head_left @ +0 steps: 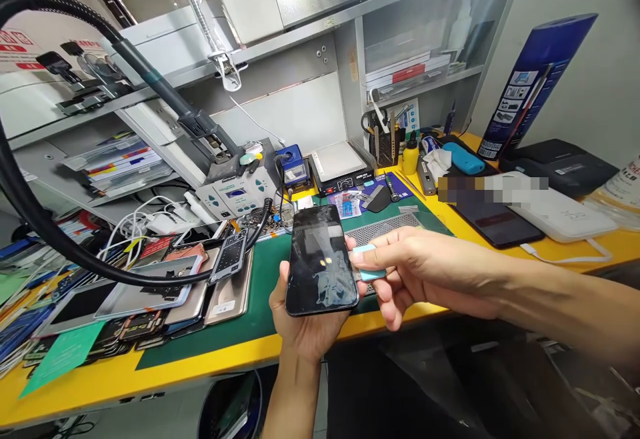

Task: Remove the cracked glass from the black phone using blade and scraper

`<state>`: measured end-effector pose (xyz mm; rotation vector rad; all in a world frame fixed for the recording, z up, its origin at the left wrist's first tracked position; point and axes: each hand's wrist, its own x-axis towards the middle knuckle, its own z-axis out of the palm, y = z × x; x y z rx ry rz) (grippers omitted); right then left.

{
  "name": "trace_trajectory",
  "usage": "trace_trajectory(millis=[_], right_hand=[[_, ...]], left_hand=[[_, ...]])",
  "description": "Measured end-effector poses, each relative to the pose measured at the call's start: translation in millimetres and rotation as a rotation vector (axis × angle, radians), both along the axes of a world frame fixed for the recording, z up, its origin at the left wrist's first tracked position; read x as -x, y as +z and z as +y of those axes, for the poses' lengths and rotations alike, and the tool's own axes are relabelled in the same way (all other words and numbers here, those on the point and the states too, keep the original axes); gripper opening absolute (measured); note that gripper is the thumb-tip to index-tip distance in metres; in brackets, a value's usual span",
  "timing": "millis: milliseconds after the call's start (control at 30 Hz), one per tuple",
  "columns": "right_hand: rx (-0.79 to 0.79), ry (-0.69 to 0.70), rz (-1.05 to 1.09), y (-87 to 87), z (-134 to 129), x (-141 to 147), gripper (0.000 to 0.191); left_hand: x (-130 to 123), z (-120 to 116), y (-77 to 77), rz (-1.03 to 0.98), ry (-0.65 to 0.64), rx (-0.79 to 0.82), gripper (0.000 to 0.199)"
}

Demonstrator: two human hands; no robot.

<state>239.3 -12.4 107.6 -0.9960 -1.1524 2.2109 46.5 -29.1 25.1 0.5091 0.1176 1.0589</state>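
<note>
A black smartphone (320, 259) with a smudged, reflective screen lies face up in my left hand (306, 332), whose fingers and thumb cradle it from below and along the sides. My right hand (400, 269) is beside the phone's right edge. Between its thumb and fingers it pinches a small light-blue flat piece (373, 267), which meets or nearly meets that edge; I cannot tell whether its tip goes into the seam. Both hands are above the front of the green work mat (265, 292).
Phone parts and cables crowd the bench's left, beneath a black hose (65, 252). A soldering or hot-air station (237, 189) and a flat heating plate (340, 169) stand behind. Another dark phone (493, 216), a white power bank (555, 209) and a yellow bottle (410, 156) are at right.
</note>
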Motion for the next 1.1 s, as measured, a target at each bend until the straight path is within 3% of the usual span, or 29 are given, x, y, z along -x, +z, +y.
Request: trace_trajectory(millis=[267, 500, 1100], right_hand=[[0.090, -0.028, 0.033, 3.4, -1.5, 3.4, 0.027], [0.078, -0.043, 0.080, 4.8, -7.2, 7.7, 0.026], [0.113, -0.139, 0.053, 0.4, -14.6, 11.8, 0.028]], left_hand=[[-0.3, 1.3, -6.9, 0.036, 0.061, 0.049, 0.073], [-0.5, 1.1, -8.8, 0.090, 0.123, 0.086, 0.079], [-12.2, -1.7, -8.7, 0.031, 0.083, 0.254, 0.080]])
